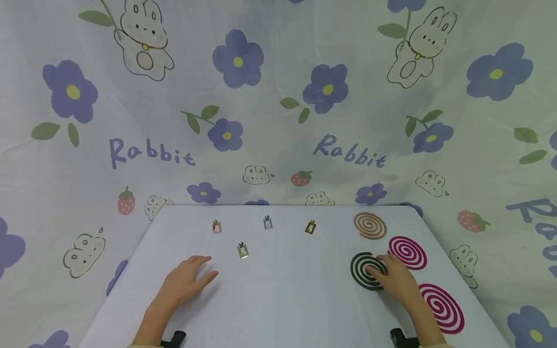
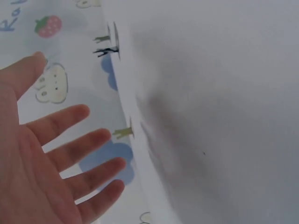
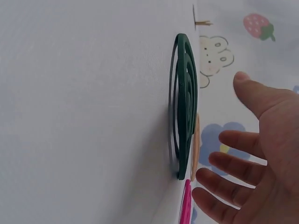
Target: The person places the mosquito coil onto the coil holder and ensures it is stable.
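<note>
Lying flat on the right half of the white table (image 1: 287, 299), the dark green coil (image 1: 362, 273) sits beneath the right hand (image 1: 397, 278), left of the far magenta coil (image 1: 407, 253) and nearer than the tan coil (image 1: 370, 225). A near magenta coil (image 1: 444, 309) lies to the right, partly covered by the right forearm. The green coil is judged light, stiff and probably brittle, with a dry surface unlikely to slip; its narrow turns could snap or sag if lifted by one point. Advisable hold: thumb and fingers at opposite outer edges, level, without squeezing. The right hand reaches forward, thumb over the coil; the right wrist view shows its fingers parted, grasping nothing, with a gap to the coil. The left hand (image 1: 184, 280) extends over the left half, fingers spread wide and bare, nearest the near metal piece (image 1: 242, 250); three far metal pieces (image 1: 267, 222) stand beyond.
</note>
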Tool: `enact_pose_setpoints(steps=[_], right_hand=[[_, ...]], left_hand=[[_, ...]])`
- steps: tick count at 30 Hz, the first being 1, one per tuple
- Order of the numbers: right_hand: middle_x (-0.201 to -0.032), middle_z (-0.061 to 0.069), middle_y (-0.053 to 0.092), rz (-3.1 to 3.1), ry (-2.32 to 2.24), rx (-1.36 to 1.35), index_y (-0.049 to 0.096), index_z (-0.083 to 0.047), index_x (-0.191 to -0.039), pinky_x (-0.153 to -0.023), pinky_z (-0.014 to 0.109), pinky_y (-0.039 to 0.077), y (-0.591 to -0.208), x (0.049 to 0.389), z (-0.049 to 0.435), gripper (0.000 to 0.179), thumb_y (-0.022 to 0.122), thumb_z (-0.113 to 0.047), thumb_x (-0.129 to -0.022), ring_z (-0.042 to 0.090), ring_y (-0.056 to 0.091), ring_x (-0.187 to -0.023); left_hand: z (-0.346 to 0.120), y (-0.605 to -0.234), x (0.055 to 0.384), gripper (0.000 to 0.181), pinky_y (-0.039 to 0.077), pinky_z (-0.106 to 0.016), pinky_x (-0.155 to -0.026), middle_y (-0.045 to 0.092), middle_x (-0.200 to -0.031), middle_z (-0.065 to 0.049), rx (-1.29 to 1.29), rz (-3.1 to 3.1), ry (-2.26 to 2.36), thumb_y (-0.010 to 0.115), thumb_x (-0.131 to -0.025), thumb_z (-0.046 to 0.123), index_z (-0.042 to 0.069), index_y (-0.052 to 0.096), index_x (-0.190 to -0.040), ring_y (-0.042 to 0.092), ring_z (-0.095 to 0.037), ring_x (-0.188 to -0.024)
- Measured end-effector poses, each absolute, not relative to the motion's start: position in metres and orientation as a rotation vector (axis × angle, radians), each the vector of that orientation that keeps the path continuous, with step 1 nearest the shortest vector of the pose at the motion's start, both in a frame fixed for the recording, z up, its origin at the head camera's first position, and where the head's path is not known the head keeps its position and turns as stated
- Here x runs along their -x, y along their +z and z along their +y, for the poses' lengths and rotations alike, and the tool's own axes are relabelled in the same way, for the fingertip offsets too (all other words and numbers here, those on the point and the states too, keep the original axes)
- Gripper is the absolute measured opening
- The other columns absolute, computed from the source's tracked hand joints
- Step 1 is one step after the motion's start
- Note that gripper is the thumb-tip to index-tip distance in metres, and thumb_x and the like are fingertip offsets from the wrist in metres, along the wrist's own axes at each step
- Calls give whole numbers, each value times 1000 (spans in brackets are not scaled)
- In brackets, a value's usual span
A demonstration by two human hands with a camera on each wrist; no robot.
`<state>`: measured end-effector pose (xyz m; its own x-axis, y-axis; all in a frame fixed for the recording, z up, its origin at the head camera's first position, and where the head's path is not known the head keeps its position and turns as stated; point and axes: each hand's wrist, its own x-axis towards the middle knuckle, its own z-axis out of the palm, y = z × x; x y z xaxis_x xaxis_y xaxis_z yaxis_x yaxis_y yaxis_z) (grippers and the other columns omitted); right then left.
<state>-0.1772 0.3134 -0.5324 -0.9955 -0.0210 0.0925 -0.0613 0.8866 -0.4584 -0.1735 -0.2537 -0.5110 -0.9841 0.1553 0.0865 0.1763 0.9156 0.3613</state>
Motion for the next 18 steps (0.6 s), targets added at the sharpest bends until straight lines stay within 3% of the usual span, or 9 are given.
enact_pose_setpoints(steps=[4,12,18], right_hand=[[-128,30,51,-2970,774,-2,56,5,-126,-95,63,38,-533,174,315,64,66,-47,-90,49,47,-119],[-124,29,56,-2921,945,97,55,7,-126,-80,52,51,-539,172,320,63,72,-41,-87,42,58,-102],[-118,29,58,-2913,970,109,55,10,-123,-72,46,51,-543,171,325,62,76,-34,-85,35,59,-95]], left_hand=[[-249,-510,172,56,38,-57,-98,59,-129,-13,254,-3034,-694,62,-91,53,10,63,-127,50,-39,-122],[-240,-513,172,50,41,-54,-97,61,-127,-5,228,-3026,-987,65,-90,48,16,63,-128,55,-32,-118],[-231,-517,175,44,44,-52,-95,62,-125,0,256,-2999,-1128,68,-90,41,17,64,-126,58,-28,-114]])
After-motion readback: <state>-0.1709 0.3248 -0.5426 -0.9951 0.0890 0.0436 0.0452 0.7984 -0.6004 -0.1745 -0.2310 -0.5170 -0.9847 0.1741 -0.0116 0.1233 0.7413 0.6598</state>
